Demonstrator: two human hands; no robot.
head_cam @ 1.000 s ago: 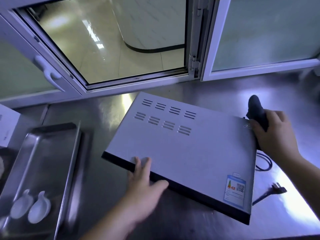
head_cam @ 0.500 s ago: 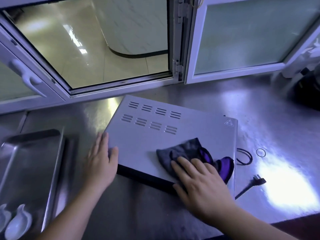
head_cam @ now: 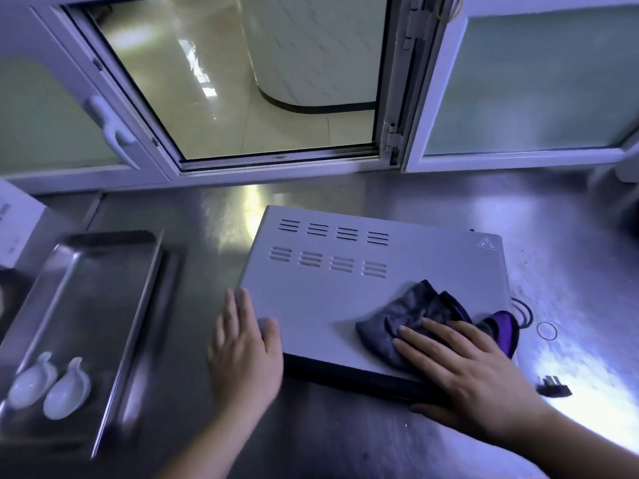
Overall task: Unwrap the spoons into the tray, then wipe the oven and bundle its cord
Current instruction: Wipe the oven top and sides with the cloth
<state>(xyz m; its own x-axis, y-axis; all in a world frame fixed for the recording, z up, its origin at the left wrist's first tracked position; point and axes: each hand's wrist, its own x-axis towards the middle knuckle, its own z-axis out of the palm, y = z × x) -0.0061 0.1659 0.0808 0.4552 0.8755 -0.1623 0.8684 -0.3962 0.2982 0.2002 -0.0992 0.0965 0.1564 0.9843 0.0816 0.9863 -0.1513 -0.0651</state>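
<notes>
The white oven (head_cam: 363, 292) stands on the steel counter, its vented top facing me. A grey and purple cloth (head_cam: 415, 312) lies on the top near the front right corner. My right hand (head_cam: 473, 371) presses flat on the cloth, thumb hooked over the oven's front edge. My left hand (head_cam: 242, 354) rests flat against the oven's front left corner. The black cord (head_cam: 524, 314) curls out behind the right side, and its plug (head_cam: 553, 390) lies on the counter. Two white spoons (head_cam: 52, 388) sit in the near end of the metal tray (head_cam: 114, 271) at left.
An open window (head_cam: 242, 81) with a white frame lies behind the counter. A thin ring (head_cam: 546, 330) lies on the counter right of the oven. A white box (head_cam: 17, 226) stands at the far left edge. Bright glare covers the counter at the lower right.
My right hand brought the bunched cloth from the oven's right side onto its top and now presses it flat. My left hand shifted from the front edge to the front left corner.
</notes>
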